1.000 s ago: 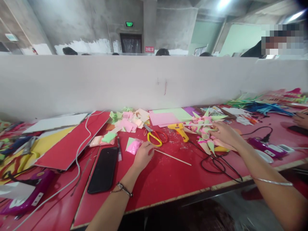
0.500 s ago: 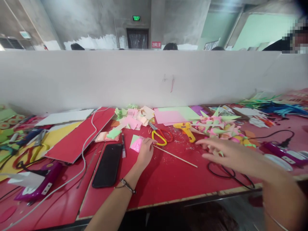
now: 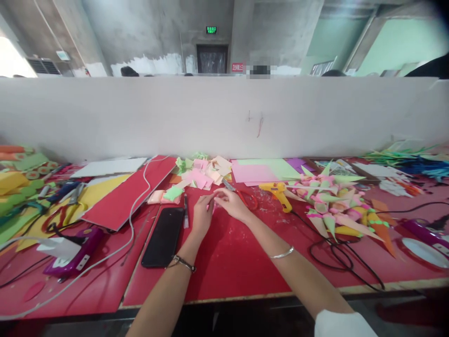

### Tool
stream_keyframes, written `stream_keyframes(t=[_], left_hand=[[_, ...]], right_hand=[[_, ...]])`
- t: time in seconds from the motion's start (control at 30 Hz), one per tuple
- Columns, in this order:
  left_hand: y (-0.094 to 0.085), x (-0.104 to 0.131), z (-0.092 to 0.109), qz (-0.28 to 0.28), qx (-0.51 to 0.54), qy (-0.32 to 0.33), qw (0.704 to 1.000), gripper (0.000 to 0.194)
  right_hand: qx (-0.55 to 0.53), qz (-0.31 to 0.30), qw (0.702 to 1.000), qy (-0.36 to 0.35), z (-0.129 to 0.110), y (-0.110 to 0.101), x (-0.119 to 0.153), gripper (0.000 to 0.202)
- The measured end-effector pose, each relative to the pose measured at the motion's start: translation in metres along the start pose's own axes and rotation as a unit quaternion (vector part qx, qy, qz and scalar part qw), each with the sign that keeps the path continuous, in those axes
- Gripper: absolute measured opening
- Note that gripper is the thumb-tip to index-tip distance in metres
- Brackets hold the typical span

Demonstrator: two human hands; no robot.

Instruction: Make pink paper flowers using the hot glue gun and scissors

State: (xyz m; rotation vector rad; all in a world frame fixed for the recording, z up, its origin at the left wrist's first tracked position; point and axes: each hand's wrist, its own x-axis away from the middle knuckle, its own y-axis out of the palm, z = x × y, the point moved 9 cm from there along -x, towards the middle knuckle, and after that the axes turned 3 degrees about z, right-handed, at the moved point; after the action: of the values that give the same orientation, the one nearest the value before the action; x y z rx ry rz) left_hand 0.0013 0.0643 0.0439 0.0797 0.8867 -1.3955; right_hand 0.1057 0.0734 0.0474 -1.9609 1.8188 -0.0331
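So, my left hand (image 3: pixel 202 216) and right hand (image 3: pixel 232 205) are close together over the red worktop (image 3: pixel 238 267), fingers curled, something pink (image 3: pixel 214 205) showing between them; whether either grips it, I cannot tell. Scissors (image 3: pixel 250 202) lie partly behind my right hand, the yellow glue gun (image 3: pixel 278 191) farther right.

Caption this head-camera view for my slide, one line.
Left hand and right hand close together over a red tabletop, between a black phone and a yellow glue gun, pastel paper scraps beyond.
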Motion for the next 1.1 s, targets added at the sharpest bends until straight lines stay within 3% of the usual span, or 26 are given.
stream_keyframes(t=[0.17, 0.4, 0.53, 0.67, 0.83, 1.1], left_hand=[[0.003, 0.002, -0.007, -0.005, -0.024, -0.028, 0.999, 0.023], [0.015, -0.001, 0.005, -0.082, -0.121, 0.067, 0.987, 0.026], [0.013, 0.003, -0.004, -0.048, -0.240, 0.053, 0.968, 0.049], [0.023, 0.014, -0.020, -0.072, -0.307, 0.009, 0.949, 0.064], [0.029, 0.013, -0.019, -0.073, -0.278, 0.004, 0.958, 0.053], [0.025, 0.005, -0.020, -0.050, -0.101, -0.017, 0.994, 0.039]], right_hand=[[-0.058, 0.058, 0.997, 0.005, 0.011, 0.002, -0.001, 0.012], [-0.098, 0.098, 0.990, 0.038, 0.033, -0.008, -0.001, 0.018], [-0.099, 0.139, 0.984, 0.046, 0.040, -0.017, -0.001, 0.020], [-0.090, 0.151, 0.983, 0.046, 0.045, -0.020, 0.001, 0.017], [-0.076, 0.132, 0.988, 0.033, 0.046, -0.016, 0.002, 0.013], [-0.076, 0.085, 0.993, 0.001, 0.037, -0.010, 0.004, 0.013]])
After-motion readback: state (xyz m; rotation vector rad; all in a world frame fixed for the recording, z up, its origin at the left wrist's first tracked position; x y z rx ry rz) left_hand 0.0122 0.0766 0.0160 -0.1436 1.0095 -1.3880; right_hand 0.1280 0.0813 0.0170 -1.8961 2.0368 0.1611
